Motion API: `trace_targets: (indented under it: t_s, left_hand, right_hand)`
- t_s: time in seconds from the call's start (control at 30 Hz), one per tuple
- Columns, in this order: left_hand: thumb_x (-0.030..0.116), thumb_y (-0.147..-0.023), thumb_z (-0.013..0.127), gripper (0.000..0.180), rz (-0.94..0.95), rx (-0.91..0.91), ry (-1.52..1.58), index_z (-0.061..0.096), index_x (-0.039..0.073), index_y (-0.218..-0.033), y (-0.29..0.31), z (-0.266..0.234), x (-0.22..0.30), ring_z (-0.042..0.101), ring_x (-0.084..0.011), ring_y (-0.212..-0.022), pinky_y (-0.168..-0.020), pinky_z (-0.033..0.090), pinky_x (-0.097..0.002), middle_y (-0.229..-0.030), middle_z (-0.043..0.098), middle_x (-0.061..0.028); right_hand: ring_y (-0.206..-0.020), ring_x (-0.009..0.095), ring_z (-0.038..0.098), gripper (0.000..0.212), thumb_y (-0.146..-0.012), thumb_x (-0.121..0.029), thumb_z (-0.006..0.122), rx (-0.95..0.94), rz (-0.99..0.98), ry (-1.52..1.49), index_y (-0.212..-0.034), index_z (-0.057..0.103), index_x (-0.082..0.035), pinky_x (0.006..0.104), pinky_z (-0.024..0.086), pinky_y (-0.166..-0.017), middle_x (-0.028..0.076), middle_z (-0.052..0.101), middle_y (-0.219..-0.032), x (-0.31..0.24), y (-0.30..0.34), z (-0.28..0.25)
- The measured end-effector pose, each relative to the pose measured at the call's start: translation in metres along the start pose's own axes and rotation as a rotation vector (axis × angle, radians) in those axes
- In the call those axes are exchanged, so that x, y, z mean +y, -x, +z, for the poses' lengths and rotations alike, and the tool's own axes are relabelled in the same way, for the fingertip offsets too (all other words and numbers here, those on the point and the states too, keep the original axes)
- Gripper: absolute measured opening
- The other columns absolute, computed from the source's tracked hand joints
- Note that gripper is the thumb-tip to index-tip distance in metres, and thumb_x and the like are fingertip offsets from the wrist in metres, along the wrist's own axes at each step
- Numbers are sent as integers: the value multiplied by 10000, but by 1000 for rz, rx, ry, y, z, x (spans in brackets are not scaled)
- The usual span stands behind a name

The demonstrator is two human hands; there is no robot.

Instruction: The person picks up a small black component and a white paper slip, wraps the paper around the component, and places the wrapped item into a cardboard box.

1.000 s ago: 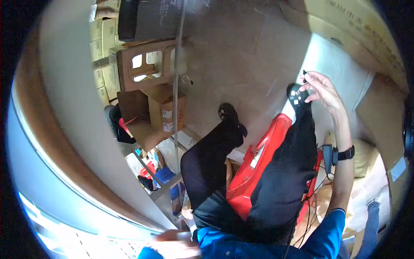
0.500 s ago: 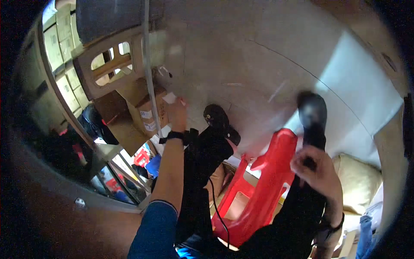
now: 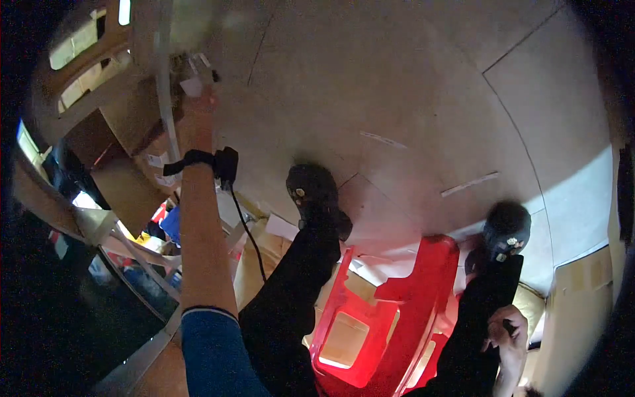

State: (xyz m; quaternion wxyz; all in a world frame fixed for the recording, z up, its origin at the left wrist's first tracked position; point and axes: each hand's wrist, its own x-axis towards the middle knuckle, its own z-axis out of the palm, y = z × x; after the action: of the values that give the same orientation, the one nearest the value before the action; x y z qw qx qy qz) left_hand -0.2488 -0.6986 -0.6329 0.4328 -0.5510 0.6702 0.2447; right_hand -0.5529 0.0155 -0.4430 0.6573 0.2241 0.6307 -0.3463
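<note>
The bare right hand (image 3: 508, 337) is curling its grip around a small dark object (image 3: 509, 326), not yet releasing it; the bare left hand (image 3: 200, 111) is reaching beside a flat white scrap (image 3: 191, 87), its blurred grip impossible to tell.

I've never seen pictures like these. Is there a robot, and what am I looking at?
No robot shows here: these are a person's own bare hands. Every picture comes from one fisheye camera worn on the head, looking down, so straight edges bend. The left hand reaches out, overlapping a pale scrap; blur hides whether it grips it. A black wristband carries a small box with a cable. The right hand curls beside the right leg; something dark shows at its fingers, too small to name. A red plastic frame sits between the legs, and pale strips lie on the floor.
</note>
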Motion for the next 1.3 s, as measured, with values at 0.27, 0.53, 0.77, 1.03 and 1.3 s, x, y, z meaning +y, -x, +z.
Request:
trace_targets:
  t_s: [0.27,0.53,0.77,1.03,1.3]
  left_hand:
    - [285,-897,579,327,254,323,32,605,19,-1086,2,86,-3,649,-268,-763,-667,532,-399,-877,662,-127]
    - [292,-877,616,365,499,719,48,607,-3,-1092,111,153,75,663,-254,-747,-656,533,-380,-882,678,-129]
    - [260,-800,683,312,688,617,159,651,65,-1041,187,240,181,671,-235,-820,-696,526,-332,-923,673,-153]
    - [187,-784,672,282,530,434,273,652,53,-1030,288,256,269,666,-250,-833,-728,514,-335,-955,674,-154]
    - [198,-803,683,276,405,721,508,647,4,-996,425,269,276,610,-169,-653,-620,490,-303,-779,664,-74]
  right_hand:
    - [-397,81,390,54,-814,-42,512,-15,-6,88,-850,486,-12,240,419,-345,43,460,-605,8,-7,13]
    - [-444,106,474,48,-796,-31,514,162,-70,-75,-814,519,13,256,455,-404,74,531,-617,4,15,9]
    - [-436,94,424,216,-888,-195,559,302,-469,511,-831,492,3,229,370,-416,59,466,-603,3,90,-11]
    - [-511,107,483,223,-881,-217,570,-9,-297,48,-809,538,-9,232,390,-462,100,559,-692,16,112,-38]
    - [-543,86,458,227,-919,-229,519,-155,-215,-22,-835,589,-30,239,433,-569,6,530,-672,-8,111,-39]
